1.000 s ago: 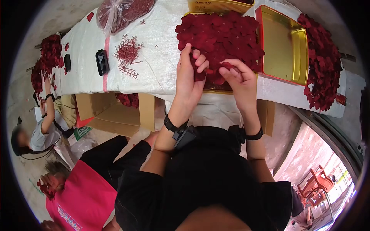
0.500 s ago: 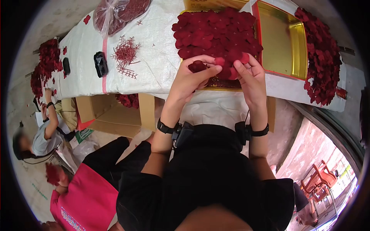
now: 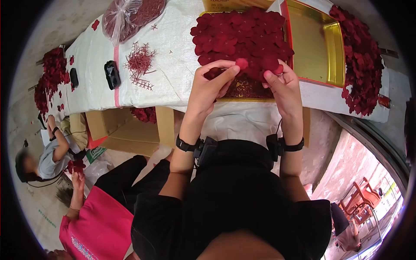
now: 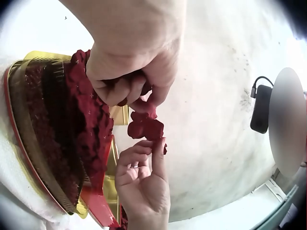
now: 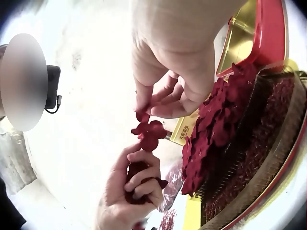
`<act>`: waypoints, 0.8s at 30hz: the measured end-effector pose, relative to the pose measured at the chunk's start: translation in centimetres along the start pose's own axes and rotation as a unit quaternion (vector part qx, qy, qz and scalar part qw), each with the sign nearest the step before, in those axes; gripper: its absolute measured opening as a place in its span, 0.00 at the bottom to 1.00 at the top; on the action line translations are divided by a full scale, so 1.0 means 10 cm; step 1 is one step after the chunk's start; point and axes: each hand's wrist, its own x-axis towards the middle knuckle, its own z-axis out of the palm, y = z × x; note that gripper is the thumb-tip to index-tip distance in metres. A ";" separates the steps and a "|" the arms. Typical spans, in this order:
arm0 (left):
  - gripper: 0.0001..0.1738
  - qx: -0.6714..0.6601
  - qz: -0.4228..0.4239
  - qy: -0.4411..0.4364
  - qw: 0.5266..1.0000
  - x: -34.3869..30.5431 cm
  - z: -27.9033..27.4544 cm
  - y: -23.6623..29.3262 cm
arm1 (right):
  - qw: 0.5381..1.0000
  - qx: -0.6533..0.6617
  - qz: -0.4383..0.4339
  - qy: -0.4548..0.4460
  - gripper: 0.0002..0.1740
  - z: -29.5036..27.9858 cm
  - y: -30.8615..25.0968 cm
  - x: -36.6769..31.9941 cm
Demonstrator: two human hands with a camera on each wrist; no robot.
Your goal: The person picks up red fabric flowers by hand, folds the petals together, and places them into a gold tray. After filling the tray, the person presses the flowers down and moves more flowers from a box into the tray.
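Note:
A dark red fabric-like flower [image 5: 152, 134] is stretched between both hands, above the front of a flower-covered tray. My left hand [image 3: 209, 89] pinches one petal between thumb and forefinger. More dark red flowers [image 5: 136, 172] are tucked under its curled fingers, as the right wrist view shows. My right hand [image 3: 284, 93] pinches the opposite side of the same flower with its thumb and fingertips. Beneath the hands, a pile of dark red flowers [image 3: 242, 37] spreads over the gold-rimmed tray [image 3: 245, 100]. Red stem-like bits [image 5: 259, 148] show inside it through the clear side.
Right of the tray stands a red-and-gold tin [image 3: 310, 52], with another flower heap [image 3: 362, 65] beyond. On the left lie red sprigs [image 3: 139, 60], a black object [image 3: 112, 74] and a plastic bag [image 3: 134, 19]. A cardboard box [image 3: 130, 130] sits below; people are at left.
The hands have come up level over the tray, palms turned, and drawn slightly apart with a flower between them. A person at lower left has moved a hand holding red flowers.

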 end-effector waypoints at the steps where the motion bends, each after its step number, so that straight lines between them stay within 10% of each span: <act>1: 0.06 0.007 0.003 0.002 1.000 0.00 0.01 0.01 | 1.000 -0.012 0.001 0.004 0.19 0.00 -0.01 0.00; 24: 0.05 0.212 0.129 0.048 0.968 0.00 -0.25 -0.23 | 0.991 -0.128 0.018 0.017 0.11 -0.30 -0.04 -0.04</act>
